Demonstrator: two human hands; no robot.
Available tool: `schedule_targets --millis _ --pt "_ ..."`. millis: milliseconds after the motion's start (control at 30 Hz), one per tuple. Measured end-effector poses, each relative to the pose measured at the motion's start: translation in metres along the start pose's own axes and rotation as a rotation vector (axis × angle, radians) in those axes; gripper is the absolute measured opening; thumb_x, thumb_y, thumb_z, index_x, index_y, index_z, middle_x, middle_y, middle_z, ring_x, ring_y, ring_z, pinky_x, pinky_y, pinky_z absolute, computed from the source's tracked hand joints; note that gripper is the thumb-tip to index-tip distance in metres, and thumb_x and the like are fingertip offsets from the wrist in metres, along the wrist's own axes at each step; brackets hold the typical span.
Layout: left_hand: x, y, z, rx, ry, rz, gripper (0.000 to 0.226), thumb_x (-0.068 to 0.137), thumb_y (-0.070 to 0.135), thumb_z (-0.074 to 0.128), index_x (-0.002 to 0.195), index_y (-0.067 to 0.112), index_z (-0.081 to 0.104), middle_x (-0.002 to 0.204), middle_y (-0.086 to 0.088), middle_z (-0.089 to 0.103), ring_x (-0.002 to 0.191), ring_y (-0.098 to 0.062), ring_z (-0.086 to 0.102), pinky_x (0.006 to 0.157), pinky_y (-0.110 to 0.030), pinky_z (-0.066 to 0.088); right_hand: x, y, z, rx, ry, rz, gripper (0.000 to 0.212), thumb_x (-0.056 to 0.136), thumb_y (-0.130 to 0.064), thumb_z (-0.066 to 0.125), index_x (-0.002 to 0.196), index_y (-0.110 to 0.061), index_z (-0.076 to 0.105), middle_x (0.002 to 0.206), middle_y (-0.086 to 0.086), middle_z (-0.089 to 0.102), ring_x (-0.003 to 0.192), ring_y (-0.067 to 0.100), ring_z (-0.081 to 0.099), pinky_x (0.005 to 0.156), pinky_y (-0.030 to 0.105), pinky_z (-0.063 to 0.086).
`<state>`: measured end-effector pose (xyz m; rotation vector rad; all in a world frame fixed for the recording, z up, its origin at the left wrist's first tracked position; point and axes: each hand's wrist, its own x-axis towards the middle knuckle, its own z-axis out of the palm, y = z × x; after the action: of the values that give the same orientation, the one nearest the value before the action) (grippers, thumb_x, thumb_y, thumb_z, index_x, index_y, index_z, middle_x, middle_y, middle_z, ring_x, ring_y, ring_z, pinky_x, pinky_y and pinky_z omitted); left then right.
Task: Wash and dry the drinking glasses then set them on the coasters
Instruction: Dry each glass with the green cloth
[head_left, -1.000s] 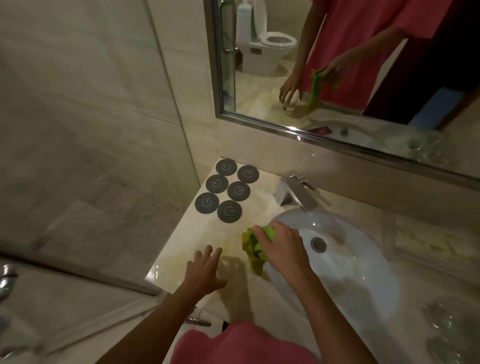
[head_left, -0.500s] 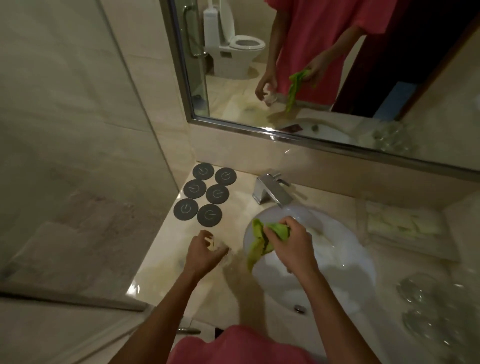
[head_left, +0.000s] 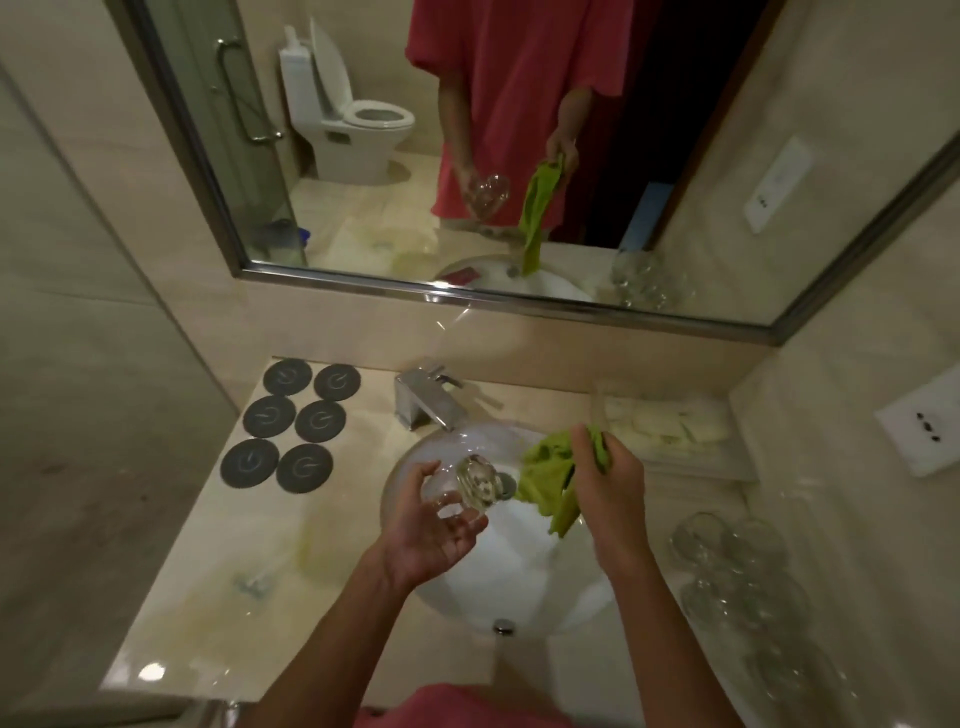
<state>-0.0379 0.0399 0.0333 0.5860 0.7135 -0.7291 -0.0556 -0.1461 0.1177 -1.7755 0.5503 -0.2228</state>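
My left hand (head_left: 434, 525) holds a clear drinking glass (head_left: 470, 486) on its side over the left part of the white sink (head_left: 519, 571), palm up with fingers curled round it. My right hand (head_left: 605, 480) grips a green cloth (head_left: 550, 475) just right of the glass, the cloth hanging over the basin. Several dark round coasters (head_left: 291, 423) lie in two columns on the counter at the back left, all bare. Several more clear glasses (head_left: 737, 582) stand together on the counter right of the sink.
A chrome faucet (head_left: 426, 402) stands behind the sink. A clear tray with pale items (head_left: 670, 426) sits at the back right. A mirror (head_left: 467, 156) covers the wall above. A glass shower wall (head_left: 104, 364) borders the counter's left. Wall sockets (head_left: 922, 434) are on the right.
My left hand picked the glass up from the counter left of the sink and brought it over the basin. My right hand moved right with the cloth.
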Motion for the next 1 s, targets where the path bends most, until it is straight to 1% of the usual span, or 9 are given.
schedule_targets --millis 167,300,400,533,600,667,733,900,1000 --pt "0.003 -0.008 0.026 0.171 0.033 0.053 0.041 0.069 0.047 0.070 0.079 0.010 0.055 0.076 -0.013 0.053 0.060 -0.028 0.056 0.051 -0.024 0.038 0.004 0.000 -0.024 0.051 -0.088 0.034 0.005 0.091 -0.007 0.065 0.090 -0.011 0.066 0.078 0.004 0.063 0.072 0.014 0.058 0.067 0.031 0.051" --pt "0.000 -0.015 0.042 0.309 0.097 0.145 0.036 0.087 0.042 0.063 0.082 0.007 0.060 0.068 -0.013 0.062 0.058 -0.029 0.060 0.051 -0.028 0.044 0.002 -0.002 -0.035 0.028 -0.202 0.037 0.025 0.087 0.000 0.061 0.093 -0.024 0.067 0.081 0.008 0.063 0.072 0.015 0.059 0.064 0.029 0.054" --pt "0.001 -0.021 0.051 0.376 0.130 0.166 0.046 0.082 0.050 0.069 0.091 0.006 0.059 0.079 -0.015 0.061 0.060 -0.028 0.059 0.052 -0.030 0.044 0.002 -0.005 -0.039 -0.122 -0.349 -0.089 0.047 0.088 0.003 0.060 0.106 -0.041 0.059 0.099 0.000 0.065 0.084 0.015 0.064 0.069 0.023 0.057" --pt "-0.001 -0.028 0.061 0.434 0.100 0.254 0.070 0.079 0.070 0.065 0.100 0.003 0.064 0.091 -0.021 0.060 0.070 -0.029 0.060 0.061 -0.036 0.052 0.002 -0.004 -0.030 -0.372 -0.549 -0.325 0.048 0.085 -0.019 0.066 0.130 -0.032 0.060 0.126 -0.015 0.052 0.113 0.010 0.054 0.092 0.021 0.049" --pt "-0.004 -0.030 0.066 0.498 0.035 0.298 0.083 0.079 0.081 0.055 0.107 0.004 0.070 0.104 -0.021 0.067 0.089 -0.032 0.067 0.083 -0.046 0.057 -0.002 -0.003 -0.021 -0.469 -0.616 -0.367 0.039 0.091 -0.039 0.066 0.127 -0.024 0.068 0.135 -0.016 0.047 0.126 0.005 0.041 0.105 0.023 0.038" --pt "-0.010 -0.030 0.071 0.529 0.035 0.313 0.081 0.082 0.083 0.047 0.115 0.014 0.073 0.117 -0.017 0.071 0.111 -0.031 0.067 0.102 -0.052 0.051 -0.006 -0.002 -0.016 -0.491 -0.575 -0.382 0.037 0.100 -0.044 0.055 0.119 -0.017 0.073 0.133 -0.013 0.049 0.124 0.003 0.039 0.107 0.024 0.036" --pt "-0.015 -0.029 0.075 0.489 0.013 0.306 0.076 0.089 0.076 0.044 0.118 0.011 0.072 0.119 -0.020 0.070 0.115 -0.034 0.066 0.105 -0.051 0.048 -0.007 -0.002 -0.013 -0.498 -0.494 -0.418 0.038 0.104 -0.042 0.048 0.114 -0.014 0.072 0.126 -0.010 0.051 0.120 0.004 0.042 0.106 0.028 0.041" --pt "-0.032 -0.024 0.086 0.463 0.044 0.453 0.033 0.097 0.035 0.057 0.094 0.007 0.073 0.090 -0.016 0.074 0.083 -0.026 0.072 0.080 -0.039 0.058 -0.003 0.010 -0.012 -0.637 -0.349 -0.600 0.043 0.091 -0.059 0.050 0.125 -0.032 0.053 0.128 -0.014 0.049 0.122 0.004 0.041 0.110 0.028 0.029" --pt "-0.036 -0.023 0.092 0.532 0.092 0.510 0.031 0.096 0.036 0.057 0.097 0.008 0.071 0.083 -0.010 0.076 0.073 -0.020 0.073 0.062 -0.031 0.058 -0.002 0.017 -0.010 -0.411 -0.477 -0.497 0.048 0.091 -0.063 0.049 0.131 -0.036 0.050 0.131 -0.017 0.047 0.120 0.004 0.048 0.105 0.034 0.044"
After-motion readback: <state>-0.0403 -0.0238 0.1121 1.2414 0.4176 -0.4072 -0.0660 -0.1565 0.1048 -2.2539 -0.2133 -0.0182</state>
